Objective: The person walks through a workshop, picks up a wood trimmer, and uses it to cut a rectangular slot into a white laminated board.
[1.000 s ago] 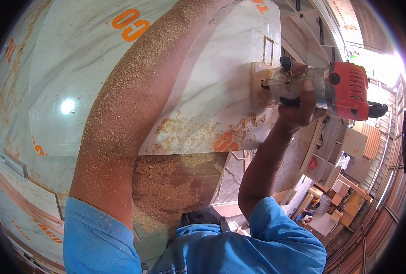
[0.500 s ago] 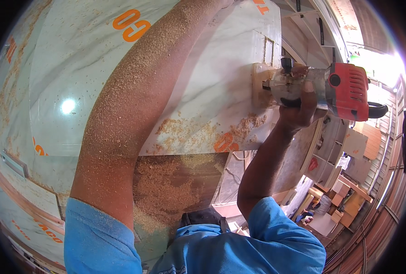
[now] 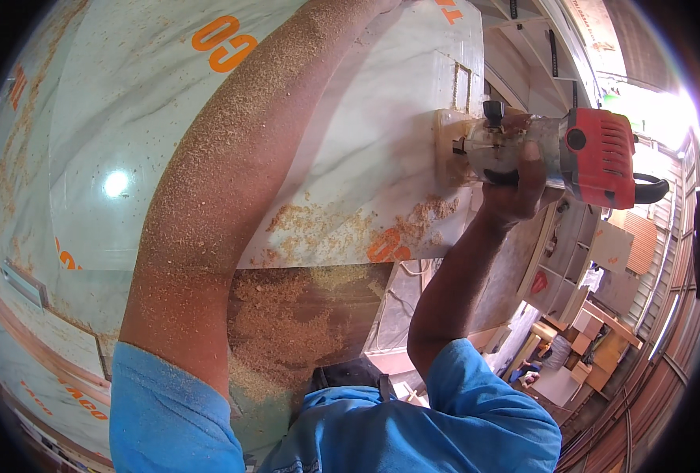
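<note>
My right hand [image 3: 515, 185] grips a red and silver hand router [image 3: 559, 154] whose wooden base plate [image 3: 448, 150] lies flat on a large white marbled panel [image 3: 350, 126]. A small rectangular cut-out shows in the panel just above the base. My left forearm [image 3: 232, 181], coated in sawdust, reaches up across the panel; my left hand is past the top edge and hidden.
Sawdust lies in piles on the panel's near edge [image 3: 413, 217] and on a darker brown board [image 3: 303, 315] below it. Stacked white panels [image 3: 42, 292] sit at the left. Wooden cabinet parts and shelving [image 3: 578, 315] stand on the floor at the lower right.
The router and my right hand have stayed almost in place on the panel, shifting only very slightly. My left arm has not moved.
</note>
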Motion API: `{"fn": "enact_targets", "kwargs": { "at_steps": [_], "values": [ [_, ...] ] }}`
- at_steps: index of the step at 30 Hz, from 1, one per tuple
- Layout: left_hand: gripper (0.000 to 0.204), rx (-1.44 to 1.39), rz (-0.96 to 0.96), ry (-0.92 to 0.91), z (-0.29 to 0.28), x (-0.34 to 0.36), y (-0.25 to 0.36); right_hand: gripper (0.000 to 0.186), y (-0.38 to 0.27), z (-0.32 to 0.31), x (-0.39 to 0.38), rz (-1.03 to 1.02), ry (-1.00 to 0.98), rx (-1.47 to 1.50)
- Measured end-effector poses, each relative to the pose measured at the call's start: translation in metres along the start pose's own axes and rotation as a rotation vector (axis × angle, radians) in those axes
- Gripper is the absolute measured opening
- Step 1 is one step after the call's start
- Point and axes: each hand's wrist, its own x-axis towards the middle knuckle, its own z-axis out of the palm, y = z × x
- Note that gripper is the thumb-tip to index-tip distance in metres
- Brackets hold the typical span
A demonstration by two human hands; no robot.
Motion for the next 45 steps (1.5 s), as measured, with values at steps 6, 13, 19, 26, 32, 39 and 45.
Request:
{"fn": "enact_targets", "kwargs": {
  "at_steps": [6,13,19,26,32,39,45],
  "values": [
    [0.087,0.012,0.001,0.002,-0.002,-0.003,0.002,0.043,-0.004,0.002,-0.004,-0.011,0.042,-0.081],
    [0.087,0.048,-0.024,-0.069,-0.008,-0.004,0.006,0.042,-0.009,0.011,-0.013,-0.033,0.018,-0.104],
    [0.088,0.022,-0.024,-0.047,-0.005,-0.004,0.006,0.043,0.000,0.004,-0.018,-0.017,0.133,-0.257],
    [0.087,0.014,-0.016,0.000,-0.004,-0.010,0.007,0.033,-0.009,0.014,-0.015,0.013,0.101,-0.075],
    [0.086,0.007,-0.022,-0.006,-0.002,-0.002,0.004,0.033,-0.011,0.020,-0.014,-0.014,0.072,-0.097],
    [0.087,0.003,-0.007,-0.027,-0.001,-0.003,0.004,0.039,-0.009,0.017,-0.016,-0.022,0.079,-0.151],
    [0.089,-0.040,-0.014,0.007,0.006,-0.001,0.003,0.042,-0.008,0.024,-0.016,-0.014,0.108,-0.170]
  ]
}}
